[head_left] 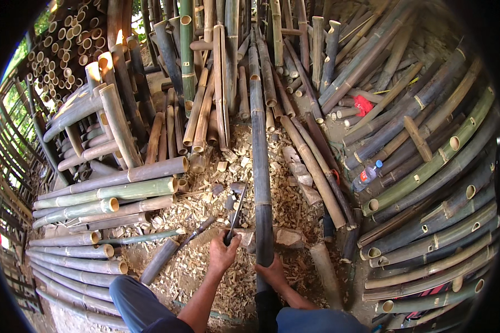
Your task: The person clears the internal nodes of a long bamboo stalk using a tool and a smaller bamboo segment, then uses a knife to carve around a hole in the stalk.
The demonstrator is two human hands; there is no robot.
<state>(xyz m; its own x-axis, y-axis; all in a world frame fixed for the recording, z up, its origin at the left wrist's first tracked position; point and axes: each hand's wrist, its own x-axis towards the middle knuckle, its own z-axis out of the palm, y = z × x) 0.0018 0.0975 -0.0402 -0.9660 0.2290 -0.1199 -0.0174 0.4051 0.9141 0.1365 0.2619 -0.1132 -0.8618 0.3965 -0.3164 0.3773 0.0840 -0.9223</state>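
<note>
The left hand [222,254] was closed round the dark handle of a long-bladed knife [238,210], its blade pointing away just beside the dark bamboo pole [262,183], which ran lengthwise over the wood chips [233,288]; the right hand [272,272] gripped the pole close to the body, and good work seemed to call for a firm hold that stopped it rolling and fingers clear of the edge
</note>
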